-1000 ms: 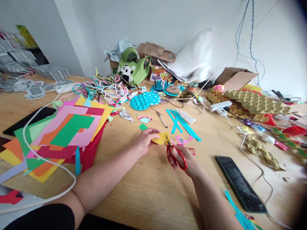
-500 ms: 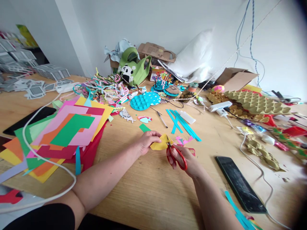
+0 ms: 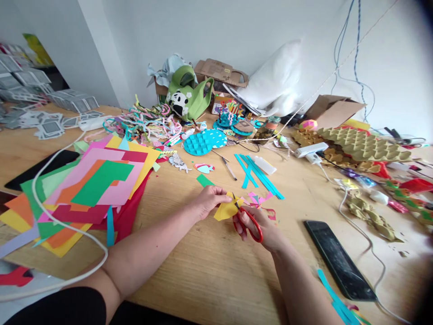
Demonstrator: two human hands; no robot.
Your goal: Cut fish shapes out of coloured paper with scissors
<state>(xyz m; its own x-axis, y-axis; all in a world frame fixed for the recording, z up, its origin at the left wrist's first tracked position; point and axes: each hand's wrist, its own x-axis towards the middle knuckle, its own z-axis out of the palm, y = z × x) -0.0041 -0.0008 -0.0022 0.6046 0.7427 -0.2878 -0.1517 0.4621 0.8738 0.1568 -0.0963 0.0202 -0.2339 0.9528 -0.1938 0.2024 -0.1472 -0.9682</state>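
Between the thumb and fingers of my left hand is a small piece of yellow paper, held above the wooden table. My right hand grips red-handled scissors, with fingers through the loops. Their dark blades lie across the yellow paper near its upper edge. Just beyond my hands are pink paper scraps and a red paper cut-out. A green paper strip rests behind my left hand.
Stacked coloured paper lies at left, crossed by a white cable. Blue strips and a pen sit ahead. A phone is at right, egg cartons behind it. A green panda bag stands at the back.
The yellow paper has turned and tilted in my left hand, its lower end now pointing more downward. The scissors have shifted slightly, and their blades cross the paper at a new angle.
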